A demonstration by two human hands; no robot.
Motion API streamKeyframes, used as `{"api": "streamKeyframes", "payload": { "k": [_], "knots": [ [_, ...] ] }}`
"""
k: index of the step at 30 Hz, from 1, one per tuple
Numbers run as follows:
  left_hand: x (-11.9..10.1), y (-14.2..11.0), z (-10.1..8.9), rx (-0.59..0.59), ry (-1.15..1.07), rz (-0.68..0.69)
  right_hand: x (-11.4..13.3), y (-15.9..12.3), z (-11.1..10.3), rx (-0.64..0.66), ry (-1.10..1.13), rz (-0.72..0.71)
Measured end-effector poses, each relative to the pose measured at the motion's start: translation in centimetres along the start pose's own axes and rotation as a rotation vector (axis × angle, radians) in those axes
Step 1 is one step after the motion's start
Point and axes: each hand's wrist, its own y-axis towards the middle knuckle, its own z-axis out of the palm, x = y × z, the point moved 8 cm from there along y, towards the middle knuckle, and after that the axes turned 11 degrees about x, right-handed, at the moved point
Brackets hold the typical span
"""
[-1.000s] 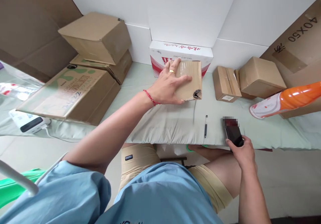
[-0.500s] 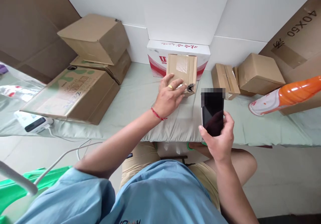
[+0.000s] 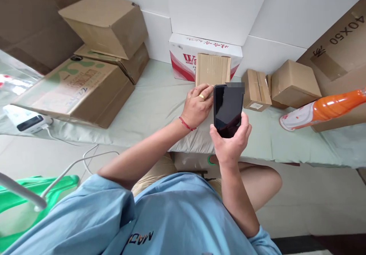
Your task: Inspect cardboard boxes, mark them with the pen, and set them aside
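Note:
My right hand point(image 3: 230, 142) grips a black smartphone point(image 3: 228, 112), thumb on one edge and fingers on the other. The phone is tilted up above the table, its dark screen facing me; a blurred patch covers its top right corner. My left hand point(image 3: 198, 104), with a gold ring and a red wrist cord, is at the near left corner of a small cardboard box point(image 3: 213, 68). Its fingers are bent and close together on the box, beside the phone's left edge; the phone hides part of their tips. Behind the box stands a white-and-red carton point(image 3: 183, 58).
Stacked cardboard boxes point(image 3: 100, 22) stand at the left, beside a white device point(image 3: 24, 119) with a cable. More small boxes point(image 3: 296, 81) and an orange bottle point(image 3: 323, 110) are at the right. A green-grey cloth covers the table point(image 3: 151, 98), against a white wall.
My right hand has raised the phone from the table's front edge and carried it left, up to the box. My left hand has slid from the box's face down to its near edge.

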Motion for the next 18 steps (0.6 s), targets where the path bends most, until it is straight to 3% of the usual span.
{"api": "streamKeyframes", "payload": {
  "k": [11, 18],
  "knots": [
    [-0.41, -0.07, 0.02, -0.061, 0.1, 0.029, 0.09, -0.84, 0.75, 0.029, 0.026, 0.04],
    [0.0, 0.08, -0.36, -0.005, 0.046, -0.008, -0.45, -0.84, 0.31, 0.013, 0.024, 0.046]
  ]
}}
